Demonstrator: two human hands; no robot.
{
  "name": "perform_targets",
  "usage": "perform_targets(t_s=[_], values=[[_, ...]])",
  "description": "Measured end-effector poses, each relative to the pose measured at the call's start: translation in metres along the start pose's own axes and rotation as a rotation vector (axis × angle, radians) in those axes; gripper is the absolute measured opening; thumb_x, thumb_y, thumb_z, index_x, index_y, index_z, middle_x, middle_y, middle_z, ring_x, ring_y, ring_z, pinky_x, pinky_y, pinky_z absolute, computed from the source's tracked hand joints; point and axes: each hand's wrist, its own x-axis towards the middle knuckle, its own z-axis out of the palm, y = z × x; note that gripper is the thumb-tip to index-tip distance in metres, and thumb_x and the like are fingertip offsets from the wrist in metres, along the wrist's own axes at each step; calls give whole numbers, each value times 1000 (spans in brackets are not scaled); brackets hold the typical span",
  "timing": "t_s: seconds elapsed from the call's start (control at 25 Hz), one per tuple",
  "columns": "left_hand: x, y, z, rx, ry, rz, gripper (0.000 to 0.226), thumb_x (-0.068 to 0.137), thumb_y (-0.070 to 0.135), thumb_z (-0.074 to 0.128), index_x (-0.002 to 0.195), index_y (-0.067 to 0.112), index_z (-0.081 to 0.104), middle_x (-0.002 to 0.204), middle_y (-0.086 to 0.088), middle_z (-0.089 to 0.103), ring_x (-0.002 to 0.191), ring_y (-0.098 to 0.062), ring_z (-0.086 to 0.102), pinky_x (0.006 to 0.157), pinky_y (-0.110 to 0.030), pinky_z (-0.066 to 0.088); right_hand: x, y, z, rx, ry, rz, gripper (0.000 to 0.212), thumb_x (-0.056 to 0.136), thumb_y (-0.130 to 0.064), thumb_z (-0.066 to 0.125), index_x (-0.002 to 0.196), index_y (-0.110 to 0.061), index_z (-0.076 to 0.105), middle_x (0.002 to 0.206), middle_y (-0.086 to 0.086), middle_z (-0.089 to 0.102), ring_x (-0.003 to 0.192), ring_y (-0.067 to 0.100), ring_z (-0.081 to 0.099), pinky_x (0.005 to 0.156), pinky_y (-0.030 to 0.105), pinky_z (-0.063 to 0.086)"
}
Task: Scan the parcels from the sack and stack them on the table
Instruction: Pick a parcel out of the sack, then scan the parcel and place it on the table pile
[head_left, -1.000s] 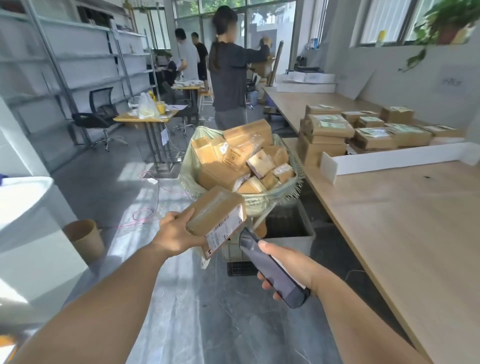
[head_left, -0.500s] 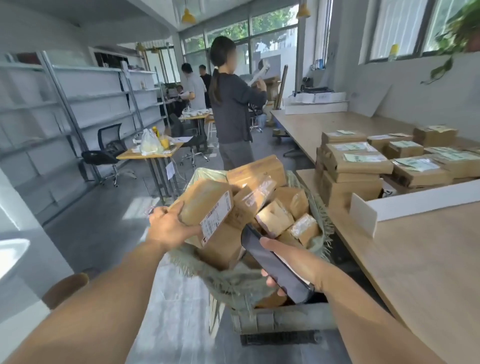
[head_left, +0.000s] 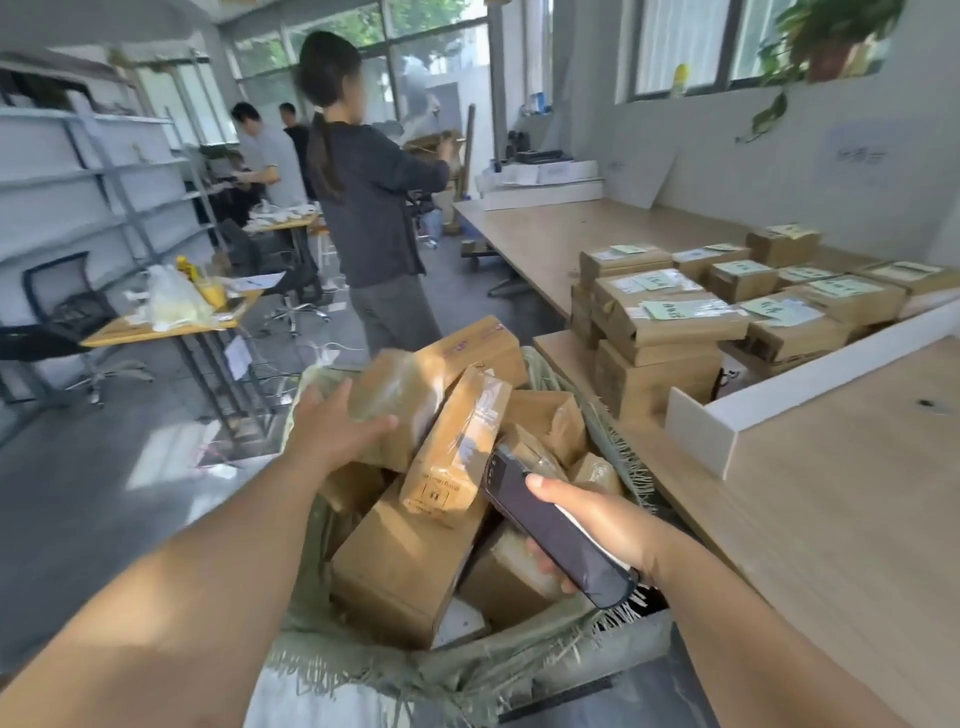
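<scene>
A green woven sack (head_left: 415, 670) stands in front of me, full of several brown cardboard parcels (head_left: 405, 561). My left hand (head_left: 332, 426) grips a tape-wrapped brown parcel (head_left: 400, 400) at its left side, held above the sack's far left part; the parcel is blurred. My right hand (head_left: 597, 530) holds a dark handheld scanner (head_left: 545, 525) over the sack's right side, its head pointing up and left toward a long upright parcel (head_left: 457, 441). Stacks of labelled parcels (head_left: 665, 322) stand on the wooden table (head_left: 831, 519) to the right.
A white cardboard divider (head_left: 779, 395) crosses the table in front of the stacks. A person (head_left: 369, 208) stands just beyond the sack, others farther back. A small desk (head_left: 171, 322) with bags, an office chair (head_left: 57, 322) and grey shelves (head_left: 78, 182) are at the left.
I have come close to the sack, which now fills the lower view. My left hand has carried the parcel forward over the sack's parcels. The right hand keeps the scanner beside it.
</scene>
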Motion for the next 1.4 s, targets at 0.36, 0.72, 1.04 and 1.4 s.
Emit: perform_targets(t_s=[0.36,0.72,1.04,1.4], values=[[24,51,11,-344,-15,419,38,88,39,61,124,26,61,122,2,59,111,-18,57,102,-34,41,-13,5,28,46,257,-1,102,38,-84,77,106,-9,67,82,14,70,69,28,67,59,35,53],[-64,149,87,-447,-434,809,16,82,27,71,69,33,65,70,12,64,76,-13,60,74,-24,44,-136,45,41,198,657,82,67,73,-68,62,102,-8,61,91,20,62,79,33,60,57,35,52],[-241,250,133,-247,-652,1161,12,88,37,63,91,27,67,90,8,64,91,-14,60,82,-28,45,-305,119,54,414,998,128,50,97,-55,47,111,-8,60,91,13,66,76,27,63,62,35,50],[-515,320,168,-245,-868,1464,13,87,35,63,94,26,70,93,9,66,95,-14,62,87,-29,47,-540,224,102,476,1322,148,57,88,-59,56,106,-6,64,88,12,71,76,27,68,72,45,54]])
